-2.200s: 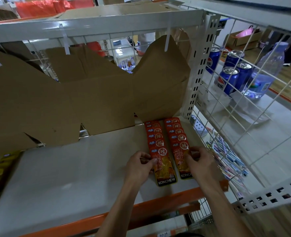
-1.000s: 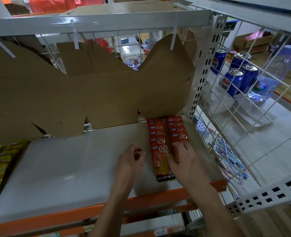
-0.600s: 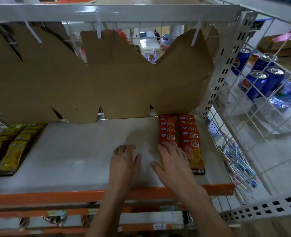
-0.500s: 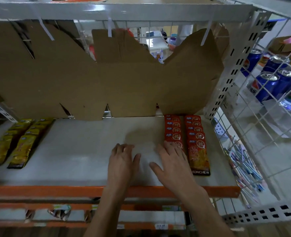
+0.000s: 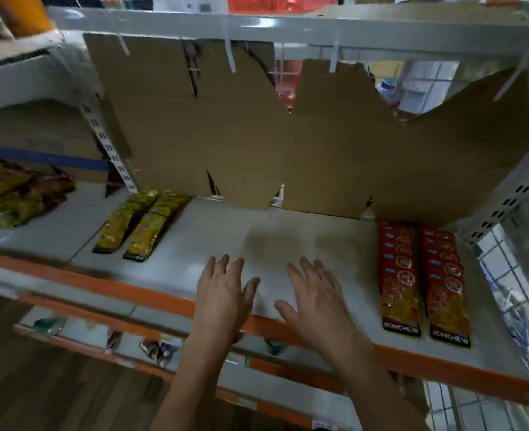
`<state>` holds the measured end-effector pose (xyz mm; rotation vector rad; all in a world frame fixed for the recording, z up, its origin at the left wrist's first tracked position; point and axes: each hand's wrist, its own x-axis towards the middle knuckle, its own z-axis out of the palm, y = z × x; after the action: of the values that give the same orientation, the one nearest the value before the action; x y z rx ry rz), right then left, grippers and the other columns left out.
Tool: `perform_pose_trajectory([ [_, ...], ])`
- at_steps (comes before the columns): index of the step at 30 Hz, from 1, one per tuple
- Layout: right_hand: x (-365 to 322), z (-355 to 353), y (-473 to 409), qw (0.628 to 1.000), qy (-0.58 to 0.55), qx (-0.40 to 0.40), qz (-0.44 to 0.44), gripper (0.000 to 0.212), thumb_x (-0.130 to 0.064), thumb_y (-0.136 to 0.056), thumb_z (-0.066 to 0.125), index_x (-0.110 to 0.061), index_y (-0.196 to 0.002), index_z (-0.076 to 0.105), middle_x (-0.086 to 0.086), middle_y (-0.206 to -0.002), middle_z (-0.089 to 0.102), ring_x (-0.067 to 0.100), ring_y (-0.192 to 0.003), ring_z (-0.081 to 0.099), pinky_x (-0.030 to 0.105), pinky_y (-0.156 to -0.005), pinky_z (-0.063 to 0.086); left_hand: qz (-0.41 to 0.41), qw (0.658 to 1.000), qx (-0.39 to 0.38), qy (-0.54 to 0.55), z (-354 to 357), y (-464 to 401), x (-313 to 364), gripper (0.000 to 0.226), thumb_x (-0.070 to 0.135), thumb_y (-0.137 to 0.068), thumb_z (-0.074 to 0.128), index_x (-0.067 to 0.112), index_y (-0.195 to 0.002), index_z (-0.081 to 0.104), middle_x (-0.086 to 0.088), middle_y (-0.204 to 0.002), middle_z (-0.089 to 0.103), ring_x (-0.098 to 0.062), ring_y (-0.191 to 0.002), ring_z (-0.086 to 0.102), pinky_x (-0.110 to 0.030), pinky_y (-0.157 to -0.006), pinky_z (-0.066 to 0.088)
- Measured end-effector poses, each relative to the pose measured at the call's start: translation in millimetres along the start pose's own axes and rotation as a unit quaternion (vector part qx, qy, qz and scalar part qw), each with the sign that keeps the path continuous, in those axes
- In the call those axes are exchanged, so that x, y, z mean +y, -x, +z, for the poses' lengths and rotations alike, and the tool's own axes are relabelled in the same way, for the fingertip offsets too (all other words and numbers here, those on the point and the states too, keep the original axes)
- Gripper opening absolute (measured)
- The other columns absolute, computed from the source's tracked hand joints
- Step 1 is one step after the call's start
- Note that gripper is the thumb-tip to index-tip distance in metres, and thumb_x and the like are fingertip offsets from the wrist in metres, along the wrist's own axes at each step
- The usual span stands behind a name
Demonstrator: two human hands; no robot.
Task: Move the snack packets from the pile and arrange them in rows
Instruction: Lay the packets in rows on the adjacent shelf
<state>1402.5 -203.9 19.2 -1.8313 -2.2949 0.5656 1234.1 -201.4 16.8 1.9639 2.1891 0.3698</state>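
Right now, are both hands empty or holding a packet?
Empty. The left hand and right hand are spread open over the bare shelf, nothing in either.

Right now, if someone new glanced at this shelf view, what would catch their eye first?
Probably the two open, empty hands, left hand and right hand, spread over the bare middle of the shelf. Next, two neat rows of red packets at the right end, and two rows of yellow packets to the left, with a loose pile beyond.
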Motion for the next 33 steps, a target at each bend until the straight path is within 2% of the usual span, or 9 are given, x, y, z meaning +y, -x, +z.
perform_pose_trajectory([
  [6, -77, 29, -14, 0.999, -0.008, -0.007, -0.051, 0.071, -0.05, -0.098, 0.044, -0.021, -0.156, 0.015, 0.005, -0.165, 0.009, 0.026, -0.152, 0.001, 0.042, -0.123, 0.002, -0.051, 0.999, 0.01, -0.017, -27, 11, -84, 0.062, 0.054, -0.099, 0.042, 0.019, -0.151, 0.039, -0.012, -0.158, 0.034, -0.028, -0.15, 0.02, -0.037, -0.123, 0.011],
  [11, -146, 63, -26, 0.994, 0.008, -0.006, -0.106, 0.072, -0.051, -0.095, 0.048, -0.02, -0.154, 0.022, 0.008, -0.16, 0.022, 0.03, -0.149, 0.015, 0.043, -0.122, 0.01, -0.096, 0.994, 0.033, -0.027, -48, 31, -162, 0.062, 0.055, -0.098, 0.042, 0.02, -0.149, 0.04, -0.011, -0.155, 0.038, -0.03, -0.148, 0.022, -0.038, -0.121, 0.015],
  [14, -189, 80, -32, 0.991, 0.009, -0.021, -0.132, 0.072, -0.052, -0.096, 0.047, -0.022, -0.155, 0.019, 0.007, -0.163, 0.016, 0.028, -0.151, 0.01, 0.042, -0.122, 0.008, -0.129, 0.99, 0.044, -0.027, -61, 45, -206, 0.061, 0.056, -0.098, 0.043, 0.022, -0.149, 0.041, -0.009, -0.156, 0.037, -0.029, -0.149, 0.022, -0.039, -0.121, 0.015],
  [17, -228, 95, -36, 0.986, 0.003, -0.031, -0.167, 0.071, -0.05, -0.097, 0.046, -0.023, -0.156, 0.017, 0.005, -0.164, 0.012, 0.027, -0.152, 0.005, 0.042, -0.122, 0.006, -0.161, 0.985, 0.058, -0.024, -74, 61, -244, 0.06, 0.057, -0.097, 0.043, 0.024, -0.148, 0.04, -0.007, -0.156, 0.037, -0.03, -0.148, 0.024, -0.045, -0.12, 0.023],
  [20, -262, 111, -40, 0.977, 0.014, -0.033, -0.208, 0.068, -0.048, -0.097, 0.048, -0.022, -0.154, 0.022, 0.005, -0.161, 0.02, 0.028, -0.15, 0.01, 0.042, -0.121, 0.009, -0.191, 0.979, 0.066, -0.027, -85, 76, -277, 0.058, 0.056, -0.096, 0.046, 0.025, -0.145, 0.042, -0.007, -0.151, 0.042, -0.031, -0.145, 0.028, -0.048, -0.117, 0.03],
  [24, -305, 131, -50, 0.967, 0.026, -0.043, -0.251, 0.07, -0.049, -0.094, 0.053, -0.021, -0.153, 0.027, 0.007, -0.16, 0.026, 0.029, -0.149, 0.016, 0.043, -0.121, 0.013, -0.25, 0.966, 0.061, -0.016, -93, 90, -317, 0.062, 0.057, -0.097, 0.044, 0.026, -0.15, 0.036, -0.007, -0.16, 0.03, -0.031, -0.151, 0.016, -0.045, -0.121, 0.019],
  [28, -346, 147, -62, 0.953, 0.037, -0.045, -0.298, 0.068, -0.05, -0.09, 0.057, -0.023, -0.149, 0.035, 0.002, -0.151, 0.039, 0.026, -0.143, 0.029, 0.043, -0.119, 0.023, -0.287, 0.954, 0.082, 0.005, -99, 100, -351, 0.064, 0.058, -0.096, 0.044, 0.026, -0.151, 0.035, -0.006, -0.161, 0.028, -0.029, -0.152, 0.013, -0.043, -0.122, 0.018],
  [31, -375, 159, -74, 0.947, 0.04, -0.069, -0.31, 0.071, -0.052, -0.09, 0.055, -0.024, -0.151, 0.032, 0.004, -0.155, 0.035, 0.029, -0.143, 0.03, 0.046, -0.117, 0.027, -0.311, 0.945, 0.099, 0.001, -103, 100, -377, 0.063, 0.058, -0.096, 0.045, 0.027, -0.15, 0.038, -0.004, -0.16, 0.032, -0.028, -0.151, 0.016, -0.043, -0.121, 0.021],
  [33, -391, 169, -82, 0.944, 0.034, -0.075, -0.32, 0.07, -0.052, -0.092, 0.053, -0.023, -0.152, 0.032, 0.006, -0.159, 0.031, 0.03, -0.146, 0.026, 0.045, -0.119, 0.024, -0.315, 0.944, 0.1, -0.006, -105, 97, -394, 0.064, 0.059, -0.095, 0.045, 0.027, -0.15, 0.037, -0.003, -0.159, 0.034, -0.028, -0.151, 0.017, -0.043, -0.121, 0.023],
])
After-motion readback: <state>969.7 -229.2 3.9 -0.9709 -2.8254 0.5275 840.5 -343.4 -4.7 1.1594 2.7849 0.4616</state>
